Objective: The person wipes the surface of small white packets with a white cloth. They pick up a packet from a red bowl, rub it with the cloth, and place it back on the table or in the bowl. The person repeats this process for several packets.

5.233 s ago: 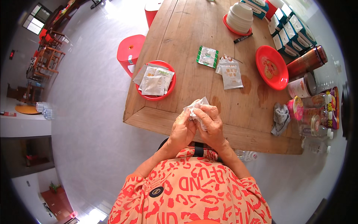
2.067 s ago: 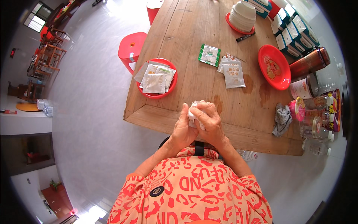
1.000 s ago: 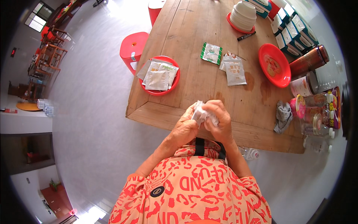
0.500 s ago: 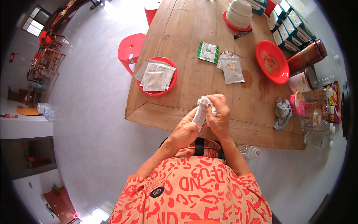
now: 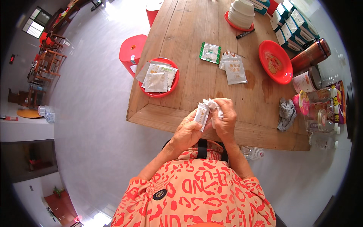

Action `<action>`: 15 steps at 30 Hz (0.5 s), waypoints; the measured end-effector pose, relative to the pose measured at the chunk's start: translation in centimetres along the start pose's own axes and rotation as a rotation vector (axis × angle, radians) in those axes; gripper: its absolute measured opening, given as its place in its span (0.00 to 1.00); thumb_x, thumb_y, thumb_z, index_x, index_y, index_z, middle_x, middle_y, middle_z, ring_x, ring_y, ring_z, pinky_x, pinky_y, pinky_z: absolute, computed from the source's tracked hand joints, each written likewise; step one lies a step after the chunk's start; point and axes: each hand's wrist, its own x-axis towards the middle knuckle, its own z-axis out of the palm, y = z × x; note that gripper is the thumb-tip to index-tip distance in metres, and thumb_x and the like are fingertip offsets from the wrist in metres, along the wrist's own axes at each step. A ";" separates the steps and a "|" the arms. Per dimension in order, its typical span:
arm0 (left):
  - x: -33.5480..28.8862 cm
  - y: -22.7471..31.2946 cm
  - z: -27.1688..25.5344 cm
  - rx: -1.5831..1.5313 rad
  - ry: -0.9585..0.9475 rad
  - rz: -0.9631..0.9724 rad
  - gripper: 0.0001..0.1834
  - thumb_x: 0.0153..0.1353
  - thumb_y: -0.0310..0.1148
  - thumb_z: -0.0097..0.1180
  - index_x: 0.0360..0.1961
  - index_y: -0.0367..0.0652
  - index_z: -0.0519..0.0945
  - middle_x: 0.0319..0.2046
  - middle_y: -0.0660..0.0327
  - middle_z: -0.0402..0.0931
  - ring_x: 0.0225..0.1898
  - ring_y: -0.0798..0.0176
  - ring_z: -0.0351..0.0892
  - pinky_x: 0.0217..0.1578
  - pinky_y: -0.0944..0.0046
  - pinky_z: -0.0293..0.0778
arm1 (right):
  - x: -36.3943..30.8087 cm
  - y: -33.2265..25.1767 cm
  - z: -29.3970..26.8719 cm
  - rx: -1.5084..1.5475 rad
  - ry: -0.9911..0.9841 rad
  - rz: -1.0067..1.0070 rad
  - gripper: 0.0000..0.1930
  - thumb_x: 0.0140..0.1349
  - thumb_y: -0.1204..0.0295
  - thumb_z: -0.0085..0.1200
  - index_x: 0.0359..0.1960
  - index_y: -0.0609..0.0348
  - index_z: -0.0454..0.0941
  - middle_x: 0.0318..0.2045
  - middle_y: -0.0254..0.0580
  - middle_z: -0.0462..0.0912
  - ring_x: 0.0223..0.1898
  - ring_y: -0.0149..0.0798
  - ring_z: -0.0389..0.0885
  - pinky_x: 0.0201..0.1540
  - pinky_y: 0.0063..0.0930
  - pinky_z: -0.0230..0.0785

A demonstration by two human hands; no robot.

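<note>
Over the table's near edge, my left hand [image 5: 188, 130] pinches a slim white packet [image 5: 202, 114] between thumb and fingers, its printed side up. Beside it, my right hand [image 5: 226, 118] is closed round a crumpled white tissue [image 5: 212, 105], which bunches out near the packet's top end. To the left, a red plate [image 5: 174, 83] carries several flat white sachets [image 5: 156, 82]. Beyond my hands lie a green-edged sachet [image 5: 210, 52] and silvery-white sachets [image 5: 236, 70], overlapping one another.
On the right stand a red oval plate [image 5: 284, 75], a copper-coloured flask [image 5: 312, 56], a can [image 5: 304, 82], clear bottles [image 5: 322, 125] and a grey cloth [image 5: 286, 115]. Stacked white bowls [image 5: 242, 15], a black marker [image 5: 245, 34] and tissue boxes [image 5: 293, 32] sit farther back. A red stool [image 5: 132, 47] is left of the table.
My right hand has shifted slightly right and down with the tissue, drawing it off the packet. The packet, still in my left hand, now shows more of its front.
</note>
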 end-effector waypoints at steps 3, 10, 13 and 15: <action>0.1 0.4 0.1 0.067 0.073 0.021 0.34 0.55 0.16 0.46 0.66 0.39 0.61 0.60 0.57 0.68 0.60 0.61 0.69 0.61 0.60 0.68 | -0.3 -0.5 -0.9 0.099 -0.075 -0.027 0.19 0.46 0.86 0.57 0.43 0.60 0.80 0.41 0.47 0.76 0.45 0.48 0.77 0.47 0.37 0.71; -0.2 -0.2 -3.4 0.264 -0.014 -0.079 0.32 0.56 0.13 0.43 0.65 0.37 0.61 0.56 0.59 0.70 0.56 0.63 0.73 0.58 0.61 0.71 | -1.1 -0.4 0.6 -0.012 -0.272 -0.323 0.21 0.44 0.85 0.59 0.43 0.58 0.82 0.42 0.46 0.76 0.45 0.50 0.75 0.46 0.40 0.72; -0.3 0.3 -3.4 0.282 0.011 -0.103 0.33 0.55 0.14 0.44 0.65 0.37 0.61 0.55 0.59 0.70 0.56 0.63 0.72 0.58 0.60 0.71 | -0.5 -0.4 0.8 -0.099 -0.247 -0.334 0.20 0.45 0.85 0.58 0.43 0.59 0.81 0.42 0.46 0.76 0.43 0.50 0.75 0.44 0.40 0.73; -0.2 0.1 -2.3 0.211 -0.002 -0.038 0.34 0.54 0.15 0.45 0.65 0.37 0.61 0.55 0.59 0.70 0.56 0.63 0.72 0.59 0.59 0.69 | -0.2 0.2 1.2 -0.118 -0.170 -0.302 0.20 0.46 0.85 0.57 0.44 0.60 0.80 0.41 0.47 0.75 0.42 0.50 0.75 0.42 0.40 0.72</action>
